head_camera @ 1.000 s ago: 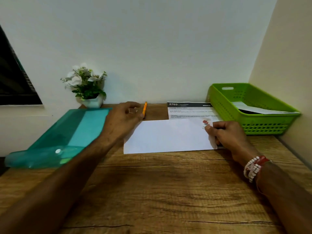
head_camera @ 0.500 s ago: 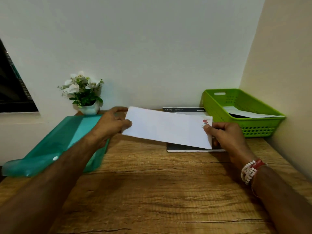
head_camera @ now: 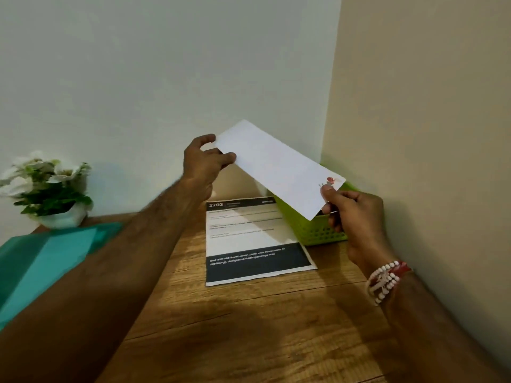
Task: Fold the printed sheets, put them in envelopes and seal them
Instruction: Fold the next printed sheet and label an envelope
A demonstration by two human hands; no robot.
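A long white envelope [head_camera: 276, 165] with a small red flower print at one corner is held up in the air, tilted down to the right, over the green basket. My left hand [head_camera: 203, 164] pinches its upper left end. My right hand [head_camera: 352, 214] grips its lower right corner near the flower. Below them a printed sheet [head_camera: 254, 239] with a dark header reading 2703 and a dark lower band lies flat on the wooden table [head_camera: 249, 327].
A green plastic basket [head_camera: 312, 230] stands in the back right corner against the beige wall, mostly hidden by the envelope. A teal plastic folder [head_camera: 41, 261] lies at the left. A small pot of white flowers [head_camera: 52, 189] sits at the back left.
Both hands have lifted the envelope off the table and carried it up and right, above the basket. The printed sheet beneath it is now uncovered. The view has swung right.
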